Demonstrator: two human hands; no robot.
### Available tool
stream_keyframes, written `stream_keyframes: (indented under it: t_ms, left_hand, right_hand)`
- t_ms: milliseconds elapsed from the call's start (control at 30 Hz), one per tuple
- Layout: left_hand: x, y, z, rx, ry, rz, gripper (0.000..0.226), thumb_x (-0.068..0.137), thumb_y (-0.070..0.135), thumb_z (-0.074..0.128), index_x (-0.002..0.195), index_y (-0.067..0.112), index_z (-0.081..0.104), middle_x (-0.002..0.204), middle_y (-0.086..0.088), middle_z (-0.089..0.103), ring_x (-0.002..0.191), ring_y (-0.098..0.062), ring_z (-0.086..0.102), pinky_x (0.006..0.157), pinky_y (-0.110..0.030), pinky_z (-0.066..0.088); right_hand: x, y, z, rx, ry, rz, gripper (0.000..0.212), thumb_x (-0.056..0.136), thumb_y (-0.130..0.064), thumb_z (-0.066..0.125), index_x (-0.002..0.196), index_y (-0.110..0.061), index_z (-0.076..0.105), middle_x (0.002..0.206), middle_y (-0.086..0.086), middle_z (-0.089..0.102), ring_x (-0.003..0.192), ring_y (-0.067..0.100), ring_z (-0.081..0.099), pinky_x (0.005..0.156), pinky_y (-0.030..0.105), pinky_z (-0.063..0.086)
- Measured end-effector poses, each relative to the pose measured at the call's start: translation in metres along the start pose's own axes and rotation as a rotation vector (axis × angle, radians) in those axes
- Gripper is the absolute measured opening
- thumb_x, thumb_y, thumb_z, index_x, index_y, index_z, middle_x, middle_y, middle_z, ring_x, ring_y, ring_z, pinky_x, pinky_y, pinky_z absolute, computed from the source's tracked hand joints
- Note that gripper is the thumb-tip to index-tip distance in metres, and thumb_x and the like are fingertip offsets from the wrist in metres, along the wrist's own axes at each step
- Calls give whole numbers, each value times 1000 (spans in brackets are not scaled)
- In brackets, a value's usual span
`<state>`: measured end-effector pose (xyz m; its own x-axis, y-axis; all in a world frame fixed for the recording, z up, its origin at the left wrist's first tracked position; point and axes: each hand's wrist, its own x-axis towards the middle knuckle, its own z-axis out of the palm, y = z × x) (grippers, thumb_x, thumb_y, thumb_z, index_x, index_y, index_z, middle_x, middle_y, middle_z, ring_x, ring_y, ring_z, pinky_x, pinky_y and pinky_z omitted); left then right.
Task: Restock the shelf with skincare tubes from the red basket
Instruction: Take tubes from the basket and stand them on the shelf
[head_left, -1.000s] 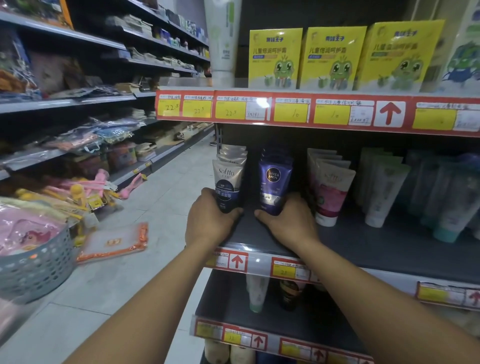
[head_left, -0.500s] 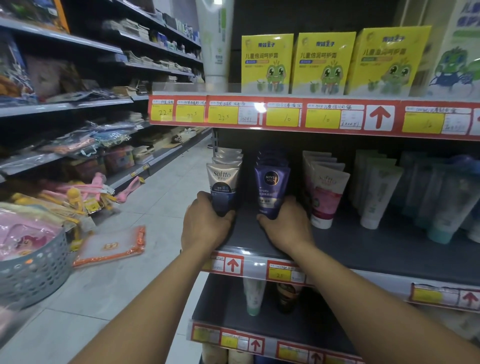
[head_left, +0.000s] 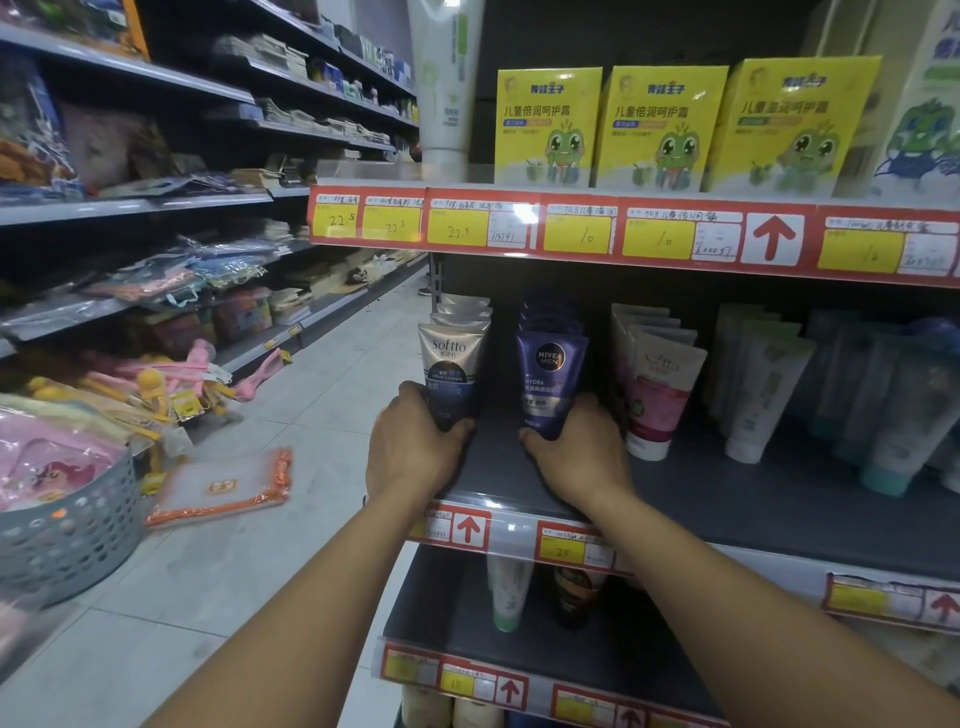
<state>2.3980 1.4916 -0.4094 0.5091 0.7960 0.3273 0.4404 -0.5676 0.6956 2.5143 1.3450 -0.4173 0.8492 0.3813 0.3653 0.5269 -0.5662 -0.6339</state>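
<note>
On the dark middle shelf (head_left: 727, 499) stand rows of skincare tubes. My left hand (head_left: 413, 449) grips the base of the front silver-and-navy Softto tube (head_left: 453, 364) at the shelf's left end. My right hand (head_left: 576, 452) grips the base of the front purple Nivea Men tube (head_left: 550, 376) next to it. Both tubes stand upright, cap down, with more of the same kind lined up behind them. No red basket is in view.
White-and-pink Softto tubes (head_left: 657, 395) and pale green-capped tubes (head_left: 763, 395) stand to the right. Yellow frog boxes (head_left: 660, 127) fill the shelf above. A grey basket (head_left: 67, 525) and an orange-edged pouch (head_left: 223, 488) lie on the tiled aisle floor at left.
Both hands stay on the same two tubes, which sit slightly nearer the shelf front. The view has shifted a little downward and closer.
</note>
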Motion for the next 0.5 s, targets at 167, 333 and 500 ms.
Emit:
stream_keyframes:
  t_ms: [167, 333, 500]
  left_hand:
    - [1, -1, 1, 10, -7, -7, 69, 83, 53, 82, 135, 21, 51, 126, -5, 71, 107, -29, 70, 81, -36, 54]
    - [2, -2, 2, 19, -4, -24, 83, 77, 57, 86, 139, 16, 50, 128, -9, 71, 111, -33, 69, 83, -38, 53]
    - [-2, 1, -2, -25, 53, -13, 110, 69, 59, 89, 155, 17, 34, 139, -8, 64, 124, -33, 64, 92, -43, 56]
  right_hand:
    - [0, 2, 1, -3, -3, 4, 65, 83, -48, 81, 131, -14, 54, 127, 9, 62, 113, 30, 63, 91, 41, 55]
    - [2, 3, 3, -16, -14, 9, 68, 79, -53, 83, 128, -15, 57, 124, 8, 62, 111, 28, 64, 87, 37, 54]
    - [-2, -1, -1, 32, 27, 14, 72, 73, -61, 82, 124, -18, 57, 121, 6, 59, 106, 27, 63, 88, 43, 57]
